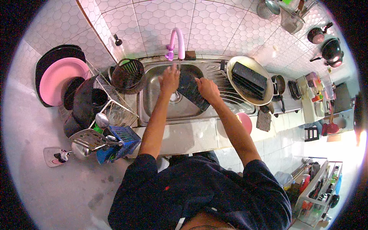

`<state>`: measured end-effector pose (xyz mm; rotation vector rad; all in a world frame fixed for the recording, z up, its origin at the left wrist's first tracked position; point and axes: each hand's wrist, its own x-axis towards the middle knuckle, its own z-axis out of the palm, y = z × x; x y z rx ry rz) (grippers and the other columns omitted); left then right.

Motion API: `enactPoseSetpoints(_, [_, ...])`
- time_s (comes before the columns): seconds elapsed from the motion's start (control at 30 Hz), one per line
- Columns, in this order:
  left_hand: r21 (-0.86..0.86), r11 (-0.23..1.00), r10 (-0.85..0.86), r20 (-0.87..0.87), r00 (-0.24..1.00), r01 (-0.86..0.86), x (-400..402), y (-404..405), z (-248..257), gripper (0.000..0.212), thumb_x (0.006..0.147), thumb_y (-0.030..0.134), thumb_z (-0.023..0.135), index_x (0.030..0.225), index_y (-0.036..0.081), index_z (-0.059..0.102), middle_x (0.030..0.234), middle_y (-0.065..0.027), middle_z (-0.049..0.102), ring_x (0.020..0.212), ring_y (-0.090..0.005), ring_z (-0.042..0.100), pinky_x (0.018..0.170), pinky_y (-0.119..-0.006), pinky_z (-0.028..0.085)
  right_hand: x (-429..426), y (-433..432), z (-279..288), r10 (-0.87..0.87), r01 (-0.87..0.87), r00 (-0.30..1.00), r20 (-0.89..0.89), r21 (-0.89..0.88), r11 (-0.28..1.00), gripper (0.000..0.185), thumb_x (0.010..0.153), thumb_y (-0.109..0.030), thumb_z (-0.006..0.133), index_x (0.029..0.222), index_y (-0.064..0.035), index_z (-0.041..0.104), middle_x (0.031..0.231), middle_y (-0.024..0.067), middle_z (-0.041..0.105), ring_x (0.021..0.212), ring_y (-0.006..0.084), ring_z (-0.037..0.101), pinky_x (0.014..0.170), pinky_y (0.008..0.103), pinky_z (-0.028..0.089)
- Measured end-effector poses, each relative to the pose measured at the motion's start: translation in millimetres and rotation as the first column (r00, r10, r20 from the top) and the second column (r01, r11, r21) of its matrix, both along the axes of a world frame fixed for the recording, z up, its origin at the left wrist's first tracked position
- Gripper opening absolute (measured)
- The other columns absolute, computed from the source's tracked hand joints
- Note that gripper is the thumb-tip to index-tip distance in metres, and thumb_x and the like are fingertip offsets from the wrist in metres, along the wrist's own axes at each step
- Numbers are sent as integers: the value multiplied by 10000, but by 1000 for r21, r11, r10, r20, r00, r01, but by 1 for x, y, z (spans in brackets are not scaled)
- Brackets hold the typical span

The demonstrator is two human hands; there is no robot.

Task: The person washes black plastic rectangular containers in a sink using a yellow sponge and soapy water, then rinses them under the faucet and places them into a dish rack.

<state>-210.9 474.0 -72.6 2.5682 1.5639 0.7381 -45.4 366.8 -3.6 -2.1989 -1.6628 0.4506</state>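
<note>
Over a steel sink, my right hand grips the edge of a flat, dark rectangular piece, which slants across the basin. My left hand is at the left upper edge of this piece, under the pink faucet, with fingers extended; whether it touches the piece is unclear. A thin stream seems to fall from the spout. On the ribbed drainboard at the right, a large pale bowl holds several similar dark pieces.
Left of the sink stand a dark basket and a wire dish rack with dark pans, a pink basin and a blue utensil holder. A pink bowl sits at the counter's front edge, near a hanging grey cloth.
</note>
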Motion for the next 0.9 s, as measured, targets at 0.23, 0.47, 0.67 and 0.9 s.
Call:
enactPoseSetpoints(0.23, [-423,906,409,865,292,-15,-14,-3,-4,373,895,336,650,1025,-13,625,942,-81,663,826,-209,600,803,-335,463,-25,11,0,-17,31,997,-73,187,982,492,973,-437,430,823,-8,617,857,277,628,852,471,599,738,540,467])
enactPoseSetpoints(0.47, [-358,932,360,912,195,-50,31,-73,12,261,876,229,658,1023,16,626,962,-72,668,860,-191,615,788,-342,471,-32,35,-35,-76,153,943,-325,219,964,467,955,-437,494,864,2,626,856,284,629,837,457,611,718,484,476])
enactPoseSetpoints(0.67, [-640,763,599,645,475,-94,-8,-42,16,359,877,316,645,953,-35,648,881,-129,684,789,-262,641,735,-402,471,-47,16,-58,214,-23,878,-428,410,912,476,911,-461,575,1001,3,631,878,241,658,837,382,649,717,438,475])
enactPoseSetpoints(0.9, [-605,794,579,727,371,-53,-14,-26,23,381,889,320,640,956,-55,638,890,-102,669,771,-223,618,717,-363,473,-47,-6,-77,114,-1,892,-437,250,968,545,929,-483,533,855,52,607,706,246,613,689,361,639,653,445,468])
